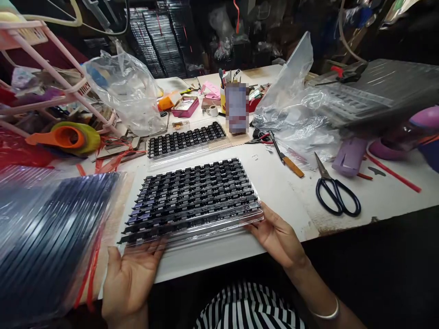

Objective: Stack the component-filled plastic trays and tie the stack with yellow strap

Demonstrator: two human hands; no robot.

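A clear plastic tray [219, 224] filled with rows of small black plastic parts [195, 192] is tilted in front of me. My right hand [279, 235] grips its near right corner, thumb at the edge and fingers beneath. Palm up, my left hand [132, 276] supports the near left corner; its fingers reach under the tray and are partly hidden, while the thumb stands apart. Behind it lies a second tray of similar black parts [187, 139].
A stack of filled clear trays [58, 242] with red ties stands at the left. Scissors [331, 192], a wooden-handled tool [291, 165] and pliers [260, 137] lie to the right. Plastic bags [126, 91], a pink rack [65, 77] and a blurred-out object [237, 109] stand farther back.
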